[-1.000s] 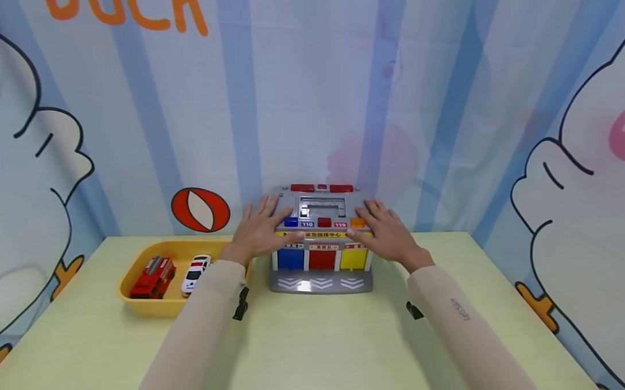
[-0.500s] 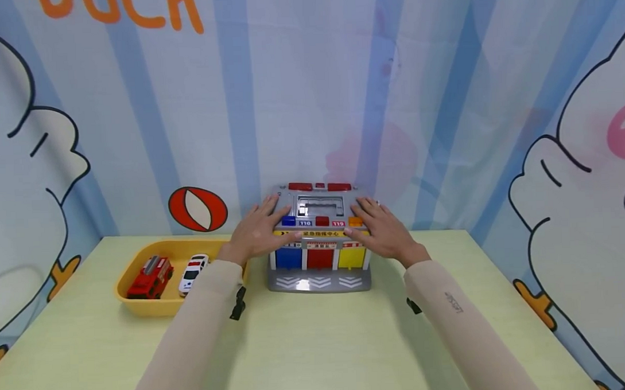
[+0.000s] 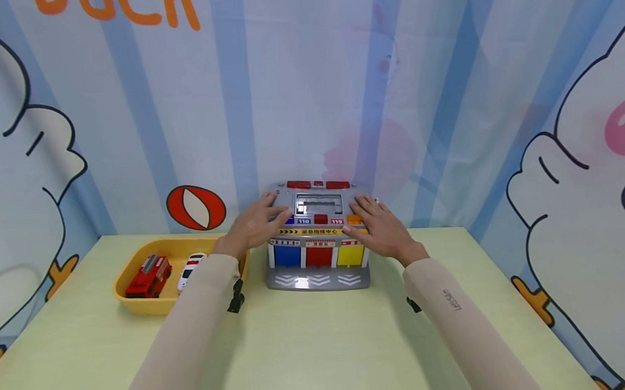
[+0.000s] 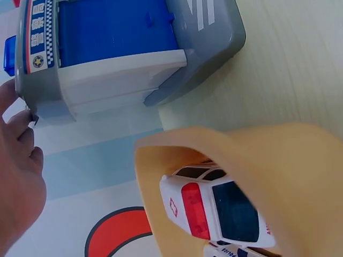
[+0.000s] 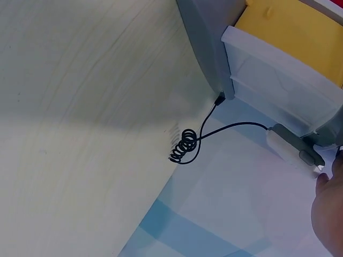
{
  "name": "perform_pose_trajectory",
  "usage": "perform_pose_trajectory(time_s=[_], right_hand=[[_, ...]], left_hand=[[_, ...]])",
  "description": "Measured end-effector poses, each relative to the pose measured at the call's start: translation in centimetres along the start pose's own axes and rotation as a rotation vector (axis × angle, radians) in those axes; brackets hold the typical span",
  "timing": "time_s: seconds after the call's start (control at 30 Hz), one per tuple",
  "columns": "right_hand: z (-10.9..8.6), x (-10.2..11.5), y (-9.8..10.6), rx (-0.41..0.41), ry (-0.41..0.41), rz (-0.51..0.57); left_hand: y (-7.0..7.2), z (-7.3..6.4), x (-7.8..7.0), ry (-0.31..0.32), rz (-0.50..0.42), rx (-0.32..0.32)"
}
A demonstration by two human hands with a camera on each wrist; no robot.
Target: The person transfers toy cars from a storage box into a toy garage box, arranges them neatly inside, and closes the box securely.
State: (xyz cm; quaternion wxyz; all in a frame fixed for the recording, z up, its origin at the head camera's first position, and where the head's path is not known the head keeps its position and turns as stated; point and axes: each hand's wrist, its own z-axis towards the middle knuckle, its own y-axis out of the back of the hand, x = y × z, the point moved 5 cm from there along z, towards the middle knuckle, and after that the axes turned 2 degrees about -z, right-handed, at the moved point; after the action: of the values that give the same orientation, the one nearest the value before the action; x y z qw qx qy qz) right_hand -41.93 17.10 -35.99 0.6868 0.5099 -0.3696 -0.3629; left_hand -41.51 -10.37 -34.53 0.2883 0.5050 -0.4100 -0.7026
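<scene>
A grey toy emergency-station garage [image 3: 318,280] with blue, red and yellow doors stands at the table's back. My left hand [image 3: 251,226] is at its upper left corner, the fingers loosely bent beside the blue button [image 3: 290,220]. In the left wrist view the fingertips of the left hand [image 4: 19,182] meet the garage's edge. My right hand [image 3: 383,230] rests on the roof's right end, fingers spread near the orange button [image 3: 353,219]. The right wrist view shows a small grey-and-white handset [image 5: 292,147] on a coiled black cord [image 5: 185,144] at the garage's side.
Left of the garage stands a yellow tray [image 3: 140,307] with a red fire truck [image 3: 149,276] and a white police car [image 3: 190,269]. A white ambulance [image 4: 214,214] also lies in it. A striped curtain [image 3: 309,92] hangs behind the table [image 3: 317,338].
My left hand has drawn slightly back to the left, its fingers bending and its thumb coming off the yellow strip. The right hand stays on the roof. The head view has shifted a little.
</scene>
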Motion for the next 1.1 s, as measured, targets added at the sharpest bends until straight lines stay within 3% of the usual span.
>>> perform_pose_trajectory(time_s=[0.43,1.1], right_hand=[[-0.01,0.08,0.10,-0.012,0.001,0.005],[-0.01,0.01,-0.13,-0.019,0.003,0.014]], left_hand=[[-0.06,0.62,0.17,0.083,-0.037,-0.001],[-0.32,0.28,-0.13,0.059,0.005,-0.049]])
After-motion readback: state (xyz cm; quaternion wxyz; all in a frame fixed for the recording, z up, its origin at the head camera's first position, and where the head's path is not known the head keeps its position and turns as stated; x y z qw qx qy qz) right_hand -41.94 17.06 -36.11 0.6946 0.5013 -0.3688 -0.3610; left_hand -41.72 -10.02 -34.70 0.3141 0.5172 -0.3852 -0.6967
